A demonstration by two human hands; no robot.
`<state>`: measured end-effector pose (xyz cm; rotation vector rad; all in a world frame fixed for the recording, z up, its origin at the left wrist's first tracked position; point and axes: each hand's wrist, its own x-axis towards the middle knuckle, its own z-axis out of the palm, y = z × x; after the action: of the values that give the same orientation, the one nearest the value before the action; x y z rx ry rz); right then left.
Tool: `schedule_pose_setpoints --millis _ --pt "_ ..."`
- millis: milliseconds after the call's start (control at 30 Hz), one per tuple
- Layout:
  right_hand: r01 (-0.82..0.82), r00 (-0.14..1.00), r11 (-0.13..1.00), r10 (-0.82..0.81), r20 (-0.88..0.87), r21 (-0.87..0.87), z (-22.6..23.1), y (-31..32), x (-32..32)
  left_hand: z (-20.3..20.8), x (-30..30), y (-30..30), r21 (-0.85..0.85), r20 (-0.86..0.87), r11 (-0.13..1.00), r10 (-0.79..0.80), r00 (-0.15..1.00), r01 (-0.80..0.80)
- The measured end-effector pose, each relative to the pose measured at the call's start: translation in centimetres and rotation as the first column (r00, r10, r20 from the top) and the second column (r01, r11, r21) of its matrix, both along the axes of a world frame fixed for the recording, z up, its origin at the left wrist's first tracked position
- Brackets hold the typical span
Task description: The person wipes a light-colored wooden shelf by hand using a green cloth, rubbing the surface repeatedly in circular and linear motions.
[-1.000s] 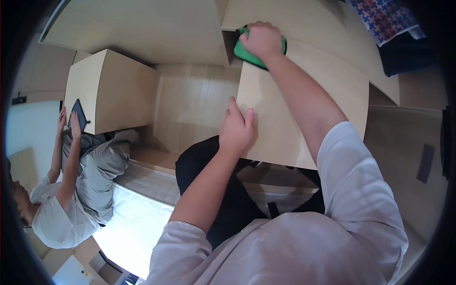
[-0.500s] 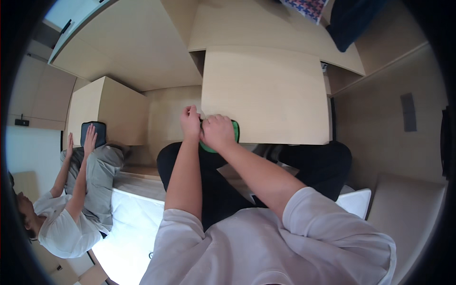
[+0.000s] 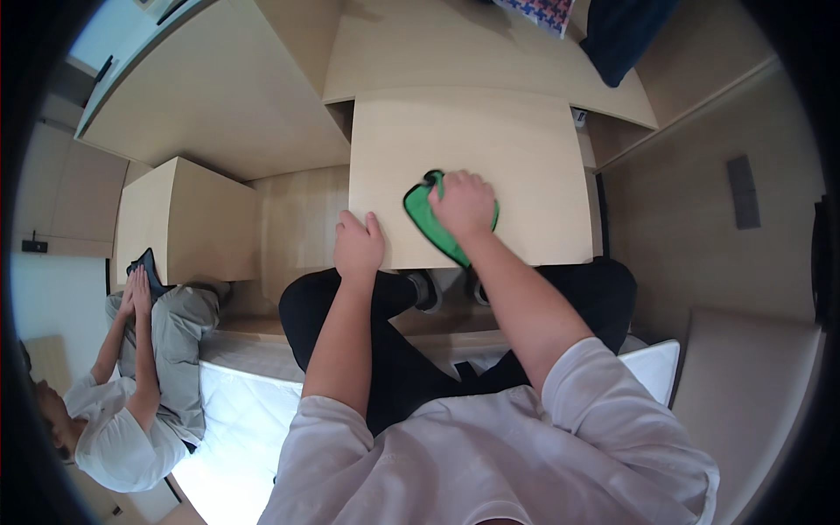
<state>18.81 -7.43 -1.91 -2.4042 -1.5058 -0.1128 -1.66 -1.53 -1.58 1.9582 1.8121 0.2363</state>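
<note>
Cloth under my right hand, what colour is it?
The cloth is green with dark edging, head view.

The right hand [image 3: 464, 206] hides part of the cloth [image 3: 426, 219], the upper edge cuts off the checked fabric [image 3: 544, 12] and dark fabric [image 3: 626, 39], and the pale item [image 3: 579, 116] beside the table [image 3: 455, 131] at far right is too small to identify.

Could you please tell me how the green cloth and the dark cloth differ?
The green cloth is bright with black edging; the dark cloth looks blackish-blue. The green cloth is under the camera wearer's right hand, while the dark cloth is at a co-worker's hands. The green cloth appears larger in view than the dark cloth. Both are being touched.
</note>
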Motion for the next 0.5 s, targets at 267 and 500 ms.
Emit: schedule_pose_setpoints --millis 267,500 --pt "0.116 0.991 0.993 -0.117 0.060 0.016 -0.1 9.2 9.0 0.5 1.5 1.5 -0.035 -0.028 0.999 0.040 0.999 -0.041" --pt "0.137 0.988 0.990 -0.133 0.077 -0.040 0.7 19.9 12.4 1.4 1.7 2.3 0.005 -0.039 1.000 0.028 0.999 -0.028"
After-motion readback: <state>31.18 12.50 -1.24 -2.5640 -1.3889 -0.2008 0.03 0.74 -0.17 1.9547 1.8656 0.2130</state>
